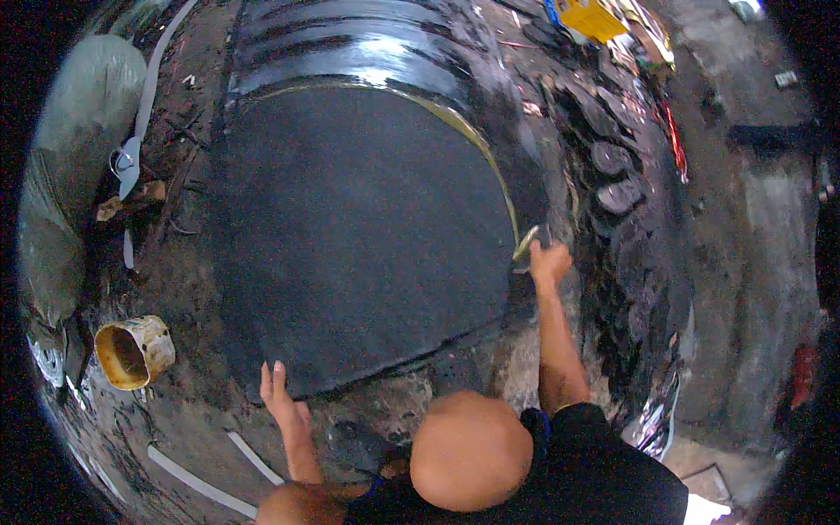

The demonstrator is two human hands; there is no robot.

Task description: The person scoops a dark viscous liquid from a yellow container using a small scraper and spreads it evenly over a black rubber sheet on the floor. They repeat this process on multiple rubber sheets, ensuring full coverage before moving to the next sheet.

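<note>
A broad, matte black sheet (367, 236) lies on the ground in front of me. Over its far part runs a glossy dark sheet (350, 52), rippled and reflecting light. A thin pale-yellow strip (479, 144) curves along the boundary between the two, down to the right side. My right hand (549, 262) is closed around the near end of this strip, beside the black sheet's right edge. My left hand (280, 398) is at the near left corner of the black sheet, fingers stretched out. Whether it touches the sheet I cannot tell.
A stained, pale tub (136, 352) lies at the left, near a large greenish sack (79, 166). Flat grey strips (201, 481) lie at the lower left. Stones (619, 194) and a yellow box (593, 17) are at the right. My bare knee (472, 451) is close in front.
</note>
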